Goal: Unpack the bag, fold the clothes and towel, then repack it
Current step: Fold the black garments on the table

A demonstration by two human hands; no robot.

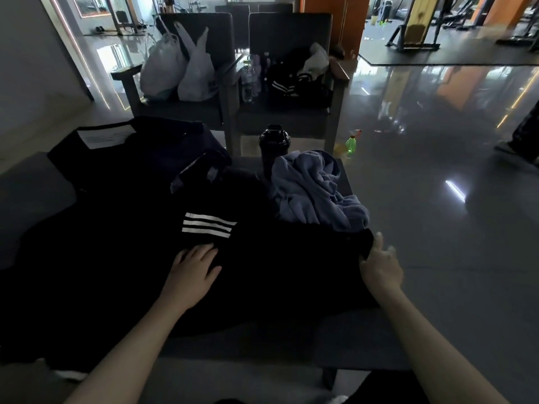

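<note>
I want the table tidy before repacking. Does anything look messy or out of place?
Yes: the blue towel lies in a crumpled heap, unfolded, at the right edge of the table, beside the spread black garment. A green spray bottle stands on the floor beyond.

Left hand (194, 265) flattens black garment (277, 275); right hand (379, 265) grips its edge.

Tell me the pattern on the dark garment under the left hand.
Three white stripes on an otherwise black garment, just beyond the left hand; head view.
</note>
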